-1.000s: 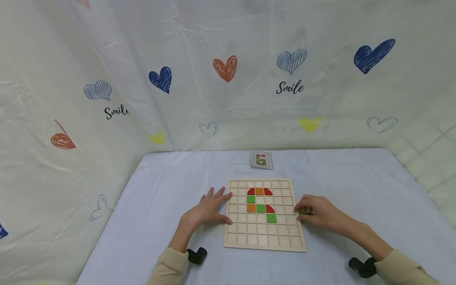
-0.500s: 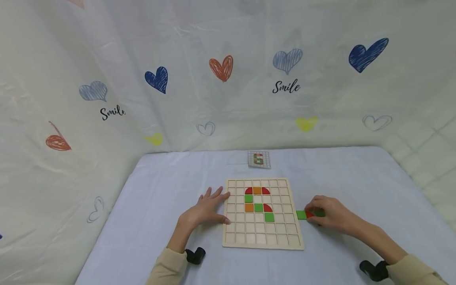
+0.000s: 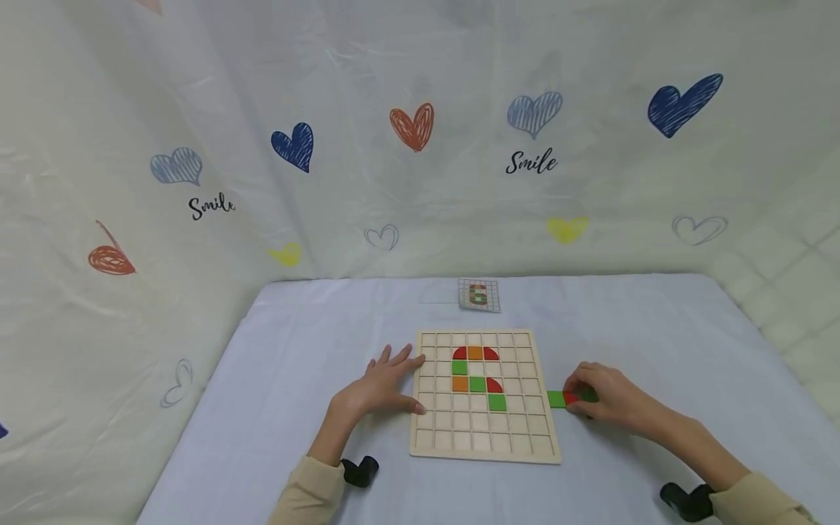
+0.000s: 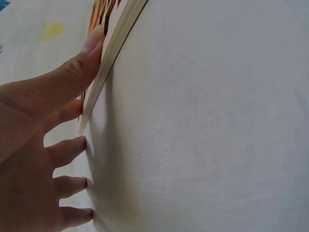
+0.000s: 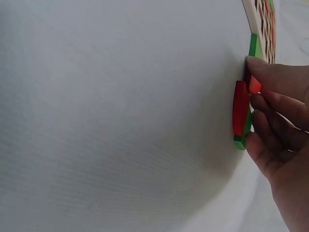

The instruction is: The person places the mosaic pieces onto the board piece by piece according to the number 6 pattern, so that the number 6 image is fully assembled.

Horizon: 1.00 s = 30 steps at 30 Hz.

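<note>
Now, the right hand (image 3: 607, 394), at the right of the head view, has its fingers bent, and its thumb and a finger seem to pinch a small red piece (image 3: 569, 398). This piece lies at the fingertips, on the left side of the hand. A green square (image 3: 556, 399) is beside it on the left, and a dark green piece (image 3: 589, 394) is partly covered by the fingers. Together they make a short row, whose long axis runs from left to right, toward the wooden board (image 3: 442, 441) in the lower centre; whether the row touches the board's edge, I cannot tell. So the board lies to the left of the red piece, and the right hand is clearly the nearer one. The left hand (image 3: 374, 390) rests at the board's left edge with fingers spread, holding nothing. Beyond the board, near the top of the counter (image 3: 315, 343), lies a patterned card (image 3: 479, 295).
</note>
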Tool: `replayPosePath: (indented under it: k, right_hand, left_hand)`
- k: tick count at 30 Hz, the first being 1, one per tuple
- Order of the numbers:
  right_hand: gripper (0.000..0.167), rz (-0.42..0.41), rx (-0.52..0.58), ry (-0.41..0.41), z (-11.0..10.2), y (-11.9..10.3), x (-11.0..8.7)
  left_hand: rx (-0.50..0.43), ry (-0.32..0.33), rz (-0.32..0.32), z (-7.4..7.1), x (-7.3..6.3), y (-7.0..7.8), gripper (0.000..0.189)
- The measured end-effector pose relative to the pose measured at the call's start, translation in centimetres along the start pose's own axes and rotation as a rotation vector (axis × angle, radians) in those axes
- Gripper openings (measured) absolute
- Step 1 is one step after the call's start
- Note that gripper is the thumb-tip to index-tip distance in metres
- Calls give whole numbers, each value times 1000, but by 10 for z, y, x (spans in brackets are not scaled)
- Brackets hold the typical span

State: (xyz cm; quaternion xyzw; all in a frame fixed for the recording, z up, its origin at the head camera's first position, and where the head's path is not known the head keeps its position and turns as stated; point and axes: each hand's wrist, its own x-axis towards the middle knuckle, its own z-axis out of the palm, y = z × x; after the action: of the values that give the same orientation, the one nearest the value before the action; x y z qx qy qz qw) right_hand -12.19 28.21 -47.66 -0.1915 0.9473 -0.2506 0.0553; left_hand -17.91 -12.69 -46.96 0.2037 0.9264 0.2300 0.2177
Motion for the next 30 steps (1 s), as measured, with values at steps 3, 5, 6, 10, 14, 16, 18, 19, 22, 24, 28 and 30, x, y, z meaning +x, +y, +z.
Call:
replayPosePath:
  k: [3,5,6,10,14,16,18,19,22,24,28,30]
  right_hand:
    - [24,10,22,4,1,-1,1]
    - [25,12,37,9,1,-1,1]
    - [25,4,43,11,0,-1,1]
    - [19,-20,57,9,0,0,0]
    - [14,-18,89,9,0,-1,0]
    - [14,-13,125,8,-1,-3,-1]
    - [14,-15,145,10,-3,-4,-1]
    - [15,-16,153,13,-4,-5,0]
    - [16,-6,195,7,-6,-6,-1]
    - [16,4,225,-3,-6,-8,-1]
    - [15,18,275,-12,-3,-10,-3]
    - [15,17,273,-3,-3,-11,-3]
  left_hand:
    - [6,5,-2,-1,-1,1,92]
    - [4,8,1,-2,-2,2,92]
    - [0,9,1,-2,-2,2,92]
    - [-8,9,3,-2,-3,2,92]
    - [-13,6,-1,-2,-3,3,92]
    - [-15,6,-2,-2,-3,2,92]
    - [-12,4,-3,-3,-3,2,92]
    - [-9,4,-4,-3,-3,2,92]
    - [-14,8,-4,-3,-3,3,92]
    - [-22,7,-7,-2,-4,2,92]
    - [-36,2,-10,0,-4,1,92]
    - [-33,5,-3,0,-4,2,91]
